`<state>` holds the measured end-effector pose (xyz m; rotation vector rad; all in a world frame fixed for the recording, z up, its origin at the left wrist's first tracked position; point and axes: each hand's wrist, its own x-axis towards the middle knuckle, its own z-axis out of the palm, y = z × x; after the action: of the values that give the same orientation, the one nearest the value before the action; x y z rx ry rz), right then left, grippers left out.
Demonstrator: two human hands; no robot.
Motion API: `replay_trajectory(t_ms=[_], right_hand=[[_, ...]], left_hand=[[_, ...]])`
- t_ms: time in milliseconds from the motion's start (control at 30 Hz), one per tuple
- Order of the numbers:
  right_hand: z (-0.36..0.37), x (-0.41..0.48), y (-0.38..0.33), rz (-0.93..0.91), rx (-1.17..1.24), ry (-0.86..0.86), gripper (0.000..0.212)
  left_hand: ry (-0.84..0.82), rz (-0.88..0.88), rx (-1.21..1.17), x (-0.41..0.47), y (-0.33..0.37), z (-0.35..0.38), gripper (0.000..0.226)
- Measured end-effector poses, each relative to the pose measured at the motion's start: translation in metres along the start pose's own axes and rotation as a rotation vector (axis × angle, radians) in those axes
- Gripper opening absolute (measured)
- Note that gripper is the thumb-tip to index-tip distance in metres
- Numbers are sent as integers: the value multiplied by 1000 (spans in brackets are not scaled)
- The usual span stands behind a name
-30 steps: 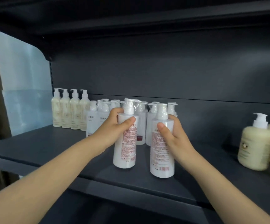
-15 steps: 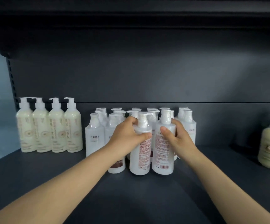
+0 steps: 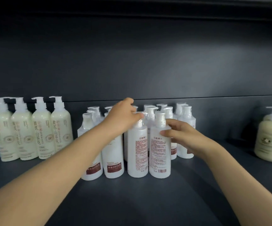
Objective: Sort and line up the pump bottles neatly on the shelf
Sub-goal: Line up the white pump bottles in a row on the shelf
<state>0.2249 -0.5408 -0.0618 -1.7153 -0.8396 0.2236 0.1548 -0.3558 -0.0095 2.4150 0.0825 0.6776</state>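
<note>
Now left hand [image 3: 124, 118] grips left white plastic pump bottle [image 3: 137, 144] at its head, up from its body; right hand [image 3: 184, 137] slackened beside it; dark grey shelf [image 3: 148, 201].

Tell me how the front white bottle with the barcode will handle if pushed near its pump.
The barcode bottle is tall with a narrow base, so a high push would likely tip it. Its glossy surface probably makes it slippery. The neighbouring bottle close beside it might catch it.
</note>
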Motion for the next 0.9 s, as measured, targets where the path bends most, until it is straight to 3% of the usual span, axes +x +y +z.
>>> replay_trajectory(t_ms=[167,333,467,633,767,900], right_hand=[[-3,5,6,-28,75,12,32],[5,10,6,-33,-54,129,38],[14,15,6,-32,-144,207,25],[24,26,11,-23,-335,389,56],[21,26,13,-9,-355,348,59],[5,11,3,78,-91,126,33]], left_hand=[[-257,119,289,14,11,-21,34],[-304,176,404,25,15,-30,31],[-334,178,471,31,15,-35,28],[-368,179,478,33,7,-37,27],[-454,240,468,33,6,-37,31],[-611,283,505,36,15,-50,39]])
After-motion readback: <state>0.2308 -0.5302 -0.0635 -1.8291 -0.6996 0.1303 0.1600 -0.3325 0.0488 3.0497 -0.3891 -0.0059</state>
